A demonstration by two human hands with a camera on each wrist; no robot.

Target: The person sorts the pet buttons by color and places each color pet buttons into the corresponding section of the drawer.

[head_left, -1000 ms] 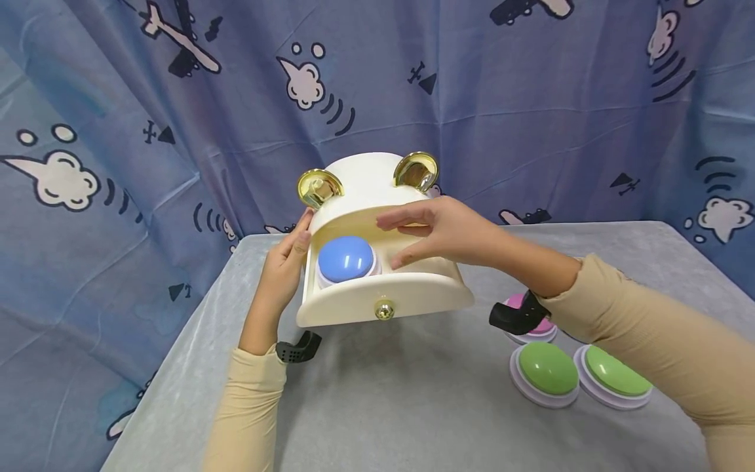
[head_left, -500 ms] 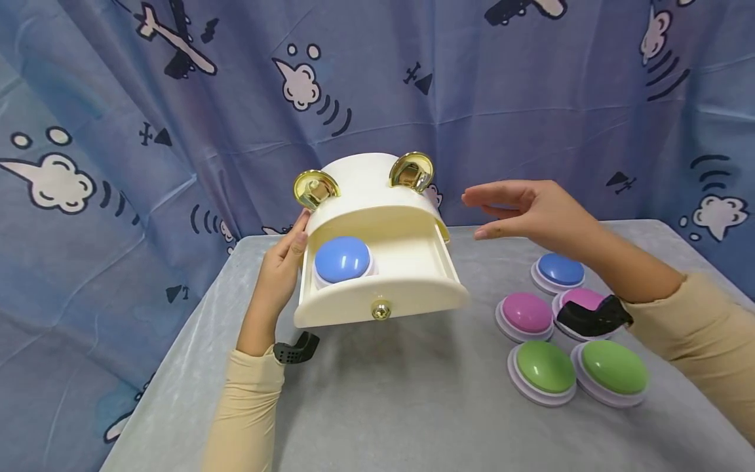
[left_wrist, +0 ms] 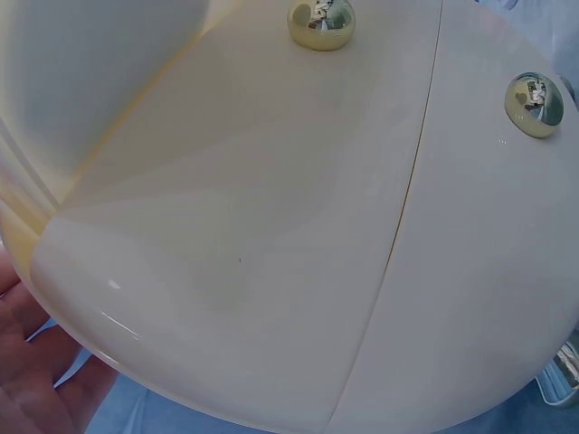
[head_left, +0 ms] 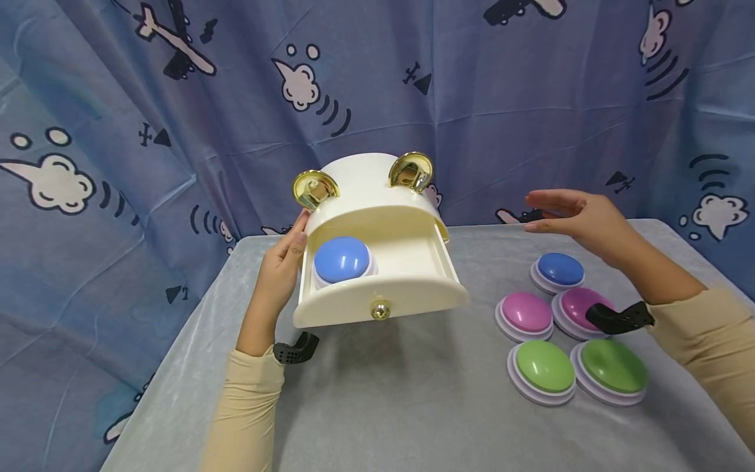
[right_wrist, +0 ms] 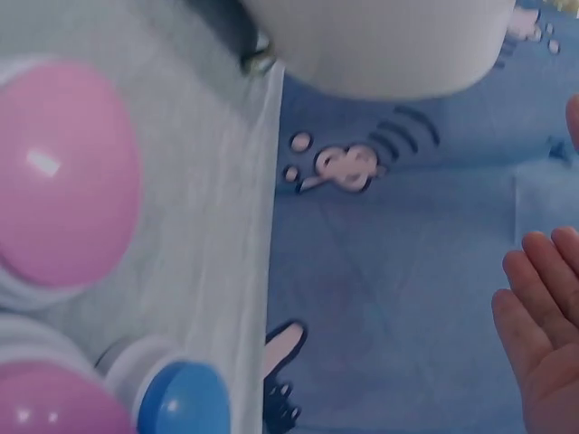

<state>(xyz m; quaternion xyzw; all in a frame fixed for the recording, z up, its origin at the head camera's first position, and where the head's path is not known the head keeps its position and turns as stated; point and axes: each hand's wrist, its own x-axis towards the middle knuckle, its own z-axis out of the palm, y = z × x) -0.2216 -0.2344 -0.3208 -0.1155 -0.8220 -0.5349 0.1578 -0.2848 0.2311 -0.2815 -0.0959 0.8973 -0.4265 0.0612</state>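
In the head view a cream-white box [head_left: 366, 180] with two gold ear-shaped parts is held tilted over the table. Its curved-front drawer [head_left: 421, 295] is pulled out and bears a gold knob [head_left: 380, 310]. A blue dome button [head_left: 342, 259] on a white base sits in the drawer's left half. My left hand [head_left: 280, 265] grips the box by its left side, thumb toward the front. From the left wrist the smooth white casing with gold ball-shaped parts [left_wrist: 321, 23] fills the view. My right hand [head_left: 586, 223] hovers at the right, holding nothing, fingers extended.
Right on the grey-covered table [head_left: 377, 406] lie more dome buttons: a blue one [head_left: 560, 269], two pink ones [head_left: 527, 312] and two green ones [head_left: 545, 367]. Behind the table hangs a blue patterned curtain [head_left: 377, 85].
My right hand has drawn back from above the open drawer and moved right, over the loose buttons. The left hand, the box and the blue button inside stay nearly where they were.
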